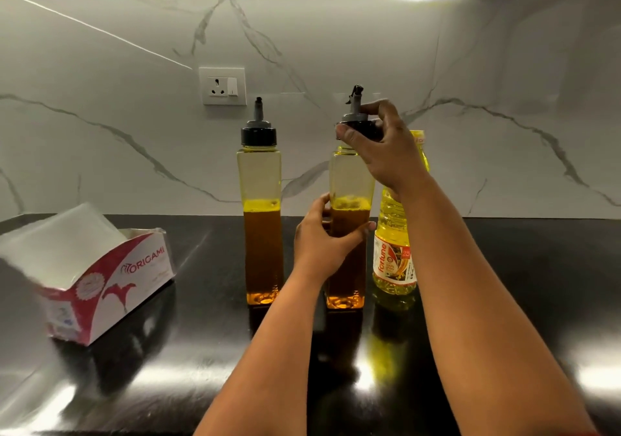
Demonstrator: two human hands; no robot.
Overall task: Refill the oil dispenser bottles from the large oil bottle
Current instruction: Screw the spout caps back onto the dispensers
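Black polished stone forms the countertop (504,301) where a person stands working on 2 tall, square-sided oil dispenser bottles against a white marble-veined wall (336,48). The left hand (322,240) wraps around the middle of the right dispenser bottle (349,180), fingers and thumb curled around its clear body at about the oil line, holding it upright on the counter. The right hand (386,153) grips the dark pourer cap (358,122) of that bottle from above, thumb on the near side and fingers curled behind it; the cap sits just above the bottle's open neck, apparently lifted clear of it. The spout's small flip lever points up above the fingers. The left dispenser bottle (260,200) stands just beside it, untouched, with its black cap and grey spout in place. Both hold dark amber oil to roughly the halfway mark, with a yellowish band on top. The large oil bottle (395,260), filled with pale yellow oil and bearing a red and white "fortune" label, stands on the counter just to the right, partly hidden behind the right forearm. At the left edge of the counter lies an opened pink and white "ORIGAMI" tissue box (111,277) with white sheets showing. A white wall socket (222,86) with 1 switch is set into the wall behind the bottles.
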